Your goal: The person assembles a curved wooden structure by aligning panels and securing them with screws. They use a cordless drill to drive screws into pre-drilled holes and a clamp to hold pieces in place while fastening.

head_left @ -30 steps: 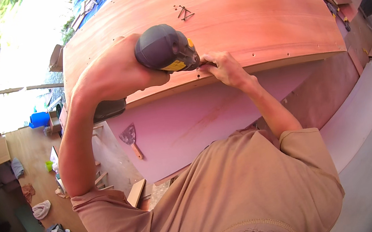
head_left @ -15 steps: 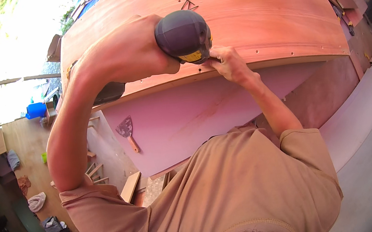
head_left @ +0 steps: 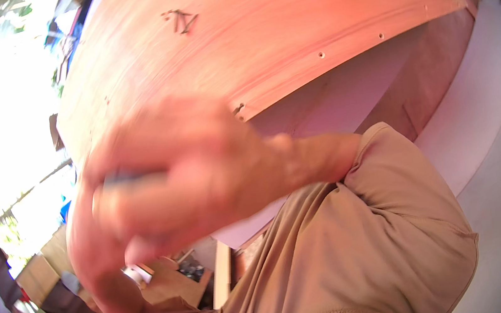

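My right hand (head_left: 219,160) reaches across in front of my chest, large and smeared by motion, its fingers pointing left. Behind it, my left forearm (head_left: 87,241) rises from the lower left; my left hand is mostly covered and blurred. A small dark patch shows between the blurred fingers, and I cannot make out what it is. No clear part of the drill is visible. Near the hands lies the reddish plywood panel (head_left: 282,13), with a small dark screw (head_left: 238,108) at its near edge. Several dark screws (head_left: 182,21) lie farther back on it.
Screw holes run along the panel's near edge. Under it is a pale pinkish board (head_left: 330,92). A long white sheet (head_left: 477,101) curves along the right. A wooden strip (head_left: 222,274) and clutter lie below at the left, with bright daylight beyond.
My right hand has left the panel's edge and swung left across my body. The drill that my left hand held is now out of clear sight. The whole view has turned and shifted.
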`<action>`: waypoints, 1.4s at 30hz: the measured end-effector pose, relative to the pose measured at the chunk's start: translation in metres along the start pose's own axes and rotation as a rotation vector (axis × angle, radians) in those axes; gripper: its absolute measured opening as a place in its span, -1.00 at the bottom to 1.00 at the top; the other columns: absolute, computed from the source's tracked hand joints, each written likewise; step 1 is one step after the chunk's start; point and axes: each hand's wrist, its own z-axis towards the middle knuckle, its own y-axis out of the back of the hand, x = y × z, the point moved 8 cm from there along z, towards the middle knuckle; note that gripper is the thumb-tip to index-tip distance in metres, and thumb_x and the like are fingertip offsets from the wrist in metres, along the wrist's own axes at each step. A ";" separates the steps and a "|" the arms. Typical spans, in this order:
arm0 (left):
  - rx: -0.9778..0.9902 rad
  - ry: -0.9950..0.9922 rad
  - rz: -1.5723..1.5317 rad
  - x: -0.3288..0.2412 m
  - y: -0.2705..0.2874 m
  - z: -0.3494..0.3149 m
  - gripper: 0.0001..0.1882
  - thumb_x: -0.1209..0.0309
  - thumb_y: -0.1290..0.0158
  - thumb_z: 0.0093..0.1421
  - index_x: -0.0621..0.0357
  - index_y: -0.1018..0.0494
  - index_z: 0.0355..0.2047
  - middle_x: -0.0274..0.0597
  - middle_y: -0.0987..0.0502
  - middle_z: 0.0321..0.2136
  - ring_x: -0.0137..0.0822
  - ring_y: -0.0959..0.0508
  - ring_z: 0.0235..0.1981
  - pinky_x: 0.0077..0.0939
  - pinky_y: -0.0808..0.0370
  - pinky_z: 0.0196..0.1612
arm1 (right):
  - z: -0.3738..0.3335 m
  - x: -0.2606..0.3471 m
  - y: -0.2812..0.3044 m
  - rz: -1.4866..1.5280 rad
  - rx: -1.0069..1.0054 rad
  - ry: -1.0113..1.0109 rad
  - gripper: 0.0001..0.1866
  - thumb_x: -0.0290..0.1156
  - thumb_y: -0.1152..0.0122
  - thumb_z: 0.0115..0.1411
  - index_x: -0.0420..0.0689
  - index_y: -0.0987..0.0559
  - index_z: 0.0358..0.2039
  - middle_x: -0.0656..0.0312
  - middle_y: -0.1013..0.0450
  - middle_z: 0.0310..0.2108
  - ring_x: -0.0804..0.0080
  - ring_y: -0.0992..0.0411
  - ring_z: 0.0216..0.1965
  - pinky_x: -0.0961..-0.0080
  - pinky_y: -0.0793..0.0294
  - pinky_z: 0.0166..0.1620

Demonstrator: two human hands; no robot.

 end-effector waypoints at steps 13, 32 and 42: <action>0.085 0.353 -0.073 0.079 -0.031 0.014 -0.45 0.30 -0.43 0.06 0.09 -0.59 0.08 -0.10 -0.68 -0.11 -0.20 -0.69 -0.07 -0.27 -0.61 0.00 | -0.030 -0.020 -0.015 -0.344 -0.476 0.030 -0.85 -0.35 -0.31 0.23 0.07 -0.47 -0.40 0.38 -0.54 -0.23 0.47 -0.60 -0.16 0.56 -0.61 -0.14; 0.046 0.068 0.105 0.018 -0.003 0.002 -0.44 0.40 -0.34 0.08 0.08 -0.60 0.15 -0.08 -0.73 -0.28 -0.21 -0.75 -0.26 -0.28 -0.63 -0.07 | -0.027 -0.094 0.034 0.133 0.206 -0.364 -0.53 -0.04 -0.54 0.22 -0.07 -0.67 -0.02 0.12 -0.58 0.06 0.13 -0.61 -0.02 0.19 -0.62 0.01; -0.260 0.333 0.022 0.084 0.016 -0.029 -0.52 0.37 -0.37 0.01 0.22 -0.60 -0.03 -0.20 -0.64 -0.40 -0.38 -0.59 -0.50 -0.38 -0.59 -0.36 | -0.043 -0.259 0.048 -0.991 0.729 -0.455 -0.72 -0.15 -0.35 0.38 0.12 -0.68 0.05 0.15 -0.55 -0.01 0.07 -0.55 0.13 0.06 -0.57 0.16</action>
